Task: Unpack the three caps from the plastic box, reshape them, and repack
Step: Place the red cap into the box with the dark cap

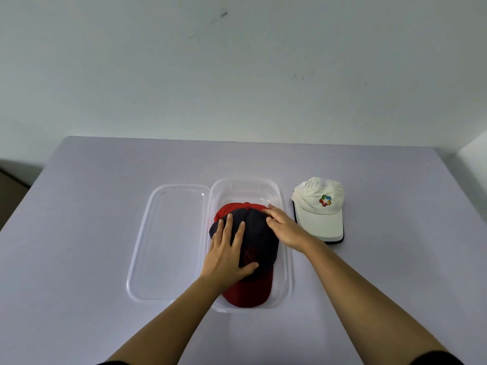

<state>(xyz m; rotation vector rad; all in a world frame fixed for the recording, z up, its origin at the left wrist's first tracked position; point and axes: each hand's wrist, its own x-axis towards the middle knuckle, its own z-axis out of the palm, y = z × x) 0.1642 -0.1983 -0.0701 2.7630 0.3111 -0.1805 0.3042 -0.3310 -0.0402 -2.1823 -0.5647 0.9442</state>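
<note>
Lilac table [105, 206], scuffed pale wall [237, 61].

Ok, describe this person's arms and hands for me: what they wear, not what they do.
The left hand and right hand are bare: no gloves, rings or watch in view. Both forearms are uncovered. At the picture's bottom edge a black fabric sleeve shows on the right arm, and a sliver of one on the left.

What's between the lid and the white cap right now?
Head view: the box, holding a navy cap over a red cap, left hand and right hand on top.
</note>
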